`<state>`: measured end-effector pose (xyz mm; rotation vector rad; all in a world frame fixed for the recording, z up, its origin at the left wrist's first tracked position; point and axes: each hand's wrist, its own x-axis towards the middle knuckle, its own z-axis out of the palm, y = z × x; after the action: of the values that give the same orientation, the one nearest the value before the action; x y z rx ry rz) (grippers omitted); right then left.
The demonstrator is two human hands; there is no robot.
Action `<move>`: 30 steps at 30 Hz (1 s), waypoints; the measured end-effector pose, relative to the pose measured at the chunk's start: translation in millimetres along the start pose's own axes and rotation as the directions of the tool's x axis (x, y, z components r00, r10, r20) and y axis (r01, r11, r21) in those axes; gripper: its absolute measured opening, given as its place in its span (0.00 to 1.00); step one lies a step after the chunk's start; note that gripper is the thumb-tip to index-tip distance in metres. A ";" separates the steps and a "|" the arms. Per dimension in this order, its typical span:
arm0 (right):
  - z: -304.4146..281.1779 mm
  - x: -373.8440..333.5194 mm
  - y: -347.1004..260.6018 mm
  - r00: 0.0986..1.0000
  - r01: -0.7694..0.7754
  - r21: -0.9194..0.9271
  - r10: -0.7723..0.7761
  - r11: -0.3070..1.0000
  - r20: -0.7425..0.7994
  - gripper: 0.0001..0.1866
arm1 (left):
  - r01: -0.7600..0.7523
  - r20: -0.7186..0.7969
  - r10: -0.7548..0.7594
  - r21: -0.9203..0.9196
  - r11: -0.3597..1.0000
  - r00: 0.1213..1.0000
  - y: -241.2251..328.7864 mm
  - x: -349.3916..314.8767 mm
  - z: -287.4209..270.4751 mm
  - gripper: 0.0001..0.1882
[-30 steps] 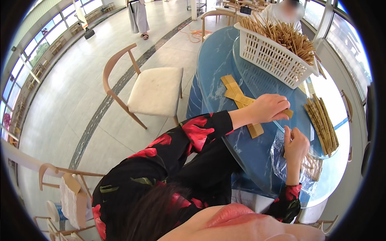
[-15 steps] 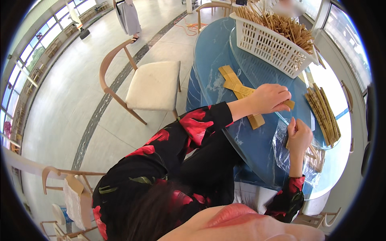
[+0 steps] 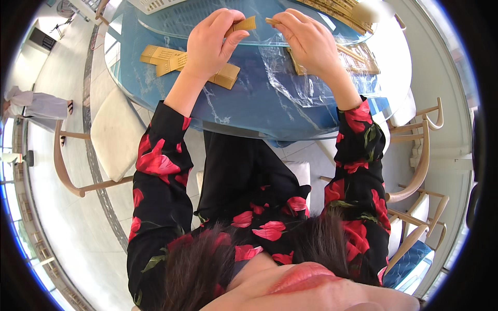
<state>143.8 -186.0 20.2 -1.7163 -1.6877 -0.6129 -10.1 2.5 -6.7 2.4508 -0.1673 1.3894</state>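
My left hand (image 3: 211, 44) is raised over the blue table, its thumb and fingers closed on a brown kraft-paper sleeve (image 3: 244, 24). Facing it, my right hand (image 3: 310, 44) pinches a thin tan stick-like piece (image 3: 271, 21); only its end shows beyond the fingertips. A small gap lies between the two held things. Below and left of my left hand, several flat kraft-paper sleeves (image 3: 224, 76) with print lie overlapping. A crumpled clear plastic bag (image 3: 290, 85) spreads under my right hand, with brown sticks (image 3: 358, 58) beside it.
A white slatted basket (image 3: 155, 4) stands at the table's far edge, partly out of view. At the far right lies a row of long brown sticks (image 3: 337, 13). A cushioned chair (image 3: 115, 135) stands at the left, another wooden chair (image 3: 423, 155) at the right. A person (image 3: 41, 103) is at far left.
My view has turned toward the table front. My right hand has risen from the plastic bag and now holds a thin tan piece near the sleeve in my left hand.
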 end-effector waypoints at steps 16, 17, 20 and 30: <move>5.2 -2.1 -2.7 0.995 0.005 0.089 -0.014 0.996 0.101 0.10 | 0.110 0.137 -0.091 -0.138 0.984 0.986 -10.0 -4.5 4.4 0.17; 6.1 -2.4 -2.5 0.995 0.010 0.086 -0.019 0.996 0.098 0.09 | 0.110 0.135 -0.090 -0.148 0.983 0.987 -8.9 -5.6 5.3 0.20; 6.5 -4.5 -1.4 0.997 0.003 0.066 -0.008 0.998 0.083 0.09 | 0.105 0.141 -0.082 -0.169 0.980 0.987 -5.4 -4.6 7.5 0.23; 9.6 -5.2 -8.3 0.988 -0.071 -0.008 0.071 0.997 0.136 0.08 | 0.024 0.205 -0.015 -0.041 0.999 0.979 -0.3 -2.5 4.5 0.19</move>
<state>134.2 -183.0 11.0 -1.8490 -1.7106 -0.4750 -7.7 1.1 -11.0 2.5485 -0.2172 1.1119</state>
